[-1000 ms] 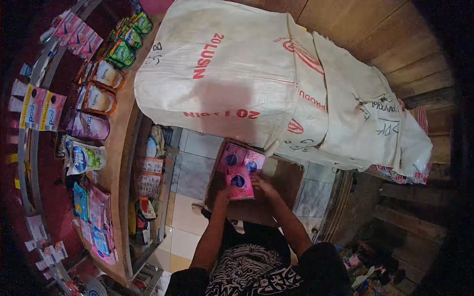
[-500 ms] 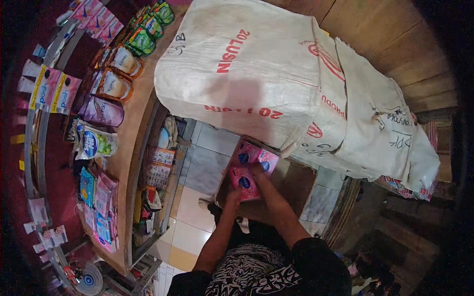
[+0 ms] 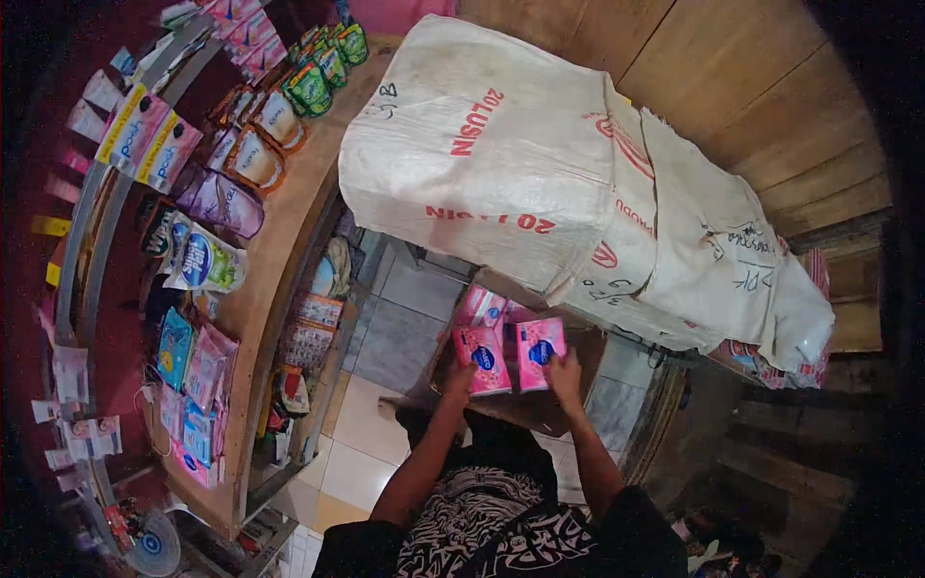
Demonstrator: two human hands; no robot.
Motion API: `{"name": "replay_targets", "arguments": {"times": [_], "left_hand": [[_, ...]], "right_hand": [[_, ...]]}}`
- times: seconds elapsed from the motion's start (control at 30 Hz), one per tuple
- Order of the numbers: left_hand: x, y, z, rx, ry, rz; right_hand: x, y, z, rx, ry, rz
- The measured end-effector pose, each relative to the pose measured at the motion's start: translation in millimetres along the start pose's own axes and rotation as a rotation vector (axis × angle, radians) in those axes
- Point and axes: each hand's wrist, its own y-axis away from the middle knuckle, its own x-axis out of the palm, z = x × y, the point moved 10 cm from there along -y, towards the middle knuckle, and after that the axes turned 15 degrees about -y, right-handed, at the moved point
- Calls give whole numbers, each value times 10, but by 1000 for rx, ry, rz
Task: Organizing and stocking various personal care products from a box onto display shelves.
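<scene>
The left hand [image 3: 459, 383] and right hand [image 3: 565, 374] are closed on separate loads near a bulky white woven sack [image 3: 482, 144]. Over or inside an open cardboard box [image 3: 586, 358], they hold a left pink packet [image 3: 482, 359] and a right pink packet [image 3: 538, 345] by their outer edges, presumably to keep them apart.

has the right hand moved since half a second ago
Yes. Judged against the white sack, the right hand has moved to the right and back toward the person, farther from the sack.
</scene>
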Motion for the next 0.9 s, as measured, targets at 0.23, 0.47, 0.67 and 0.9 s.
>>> {"name": "replay_targets", "arguments": {"times": [0.23,0.47,0.67,0.9], "left_hand": [[309,478,-496,97,239,342],[-88,1081,-1285,375,263,316],[-913,1608,-1585,373,392,214],[-2212,2432,-1702,657,359,-278]], "right_hand": [[140,345,249,57,-294,116],[806,782,974,-9,-321,241],[1545,1382,1953,-490,-219,467],[2855,2315,2260,-435,-197,898]]}}
